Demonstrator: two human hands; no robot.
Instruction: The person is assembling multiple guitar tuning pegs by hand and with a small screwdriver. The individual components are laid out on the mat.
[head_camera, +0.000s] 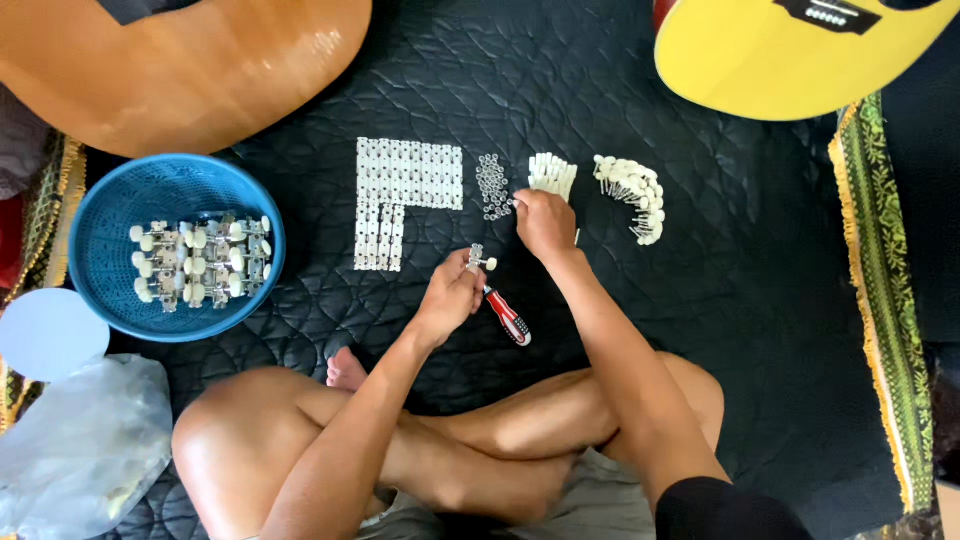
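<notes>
Head view is showing you sitting cross-legged on a black quilted mat (620, 120), with an orange-brown guitar body (190, 70) lying over its far left edge and a yellow guitar body (790, 55) over its far right corner. Next in size, a round blue basket (100, 215) is sitting near the mat's left edge, holding rows of assembled tuning machines (200, 262) with cream knobs. Toward the middle of the mat, a grid of pale plates (400, 195) is lying flat, then a fanned bunch of cream pegs (630, 195), a smaller cream bundle (553, 172), and a little heap of small metal pieces (490, 185). Judging by this, you are midway through putting one tuner together: your left hand (447, 300) is pinching a partly built tuning machine (481, 261) between closed fingertips, just near of the plates, with a red-handled screwdriver (508, 316) lying under that hand. Your right hand (545, 225) is reaching to the near edge of the metal heap, fingertips drawn together over it; whether they are already gripping a piece, I cannot tell. The next move probably calls for a fine pinch and careful seating. The held tuner is looking small, silvery, with one cream knob.
</notes>
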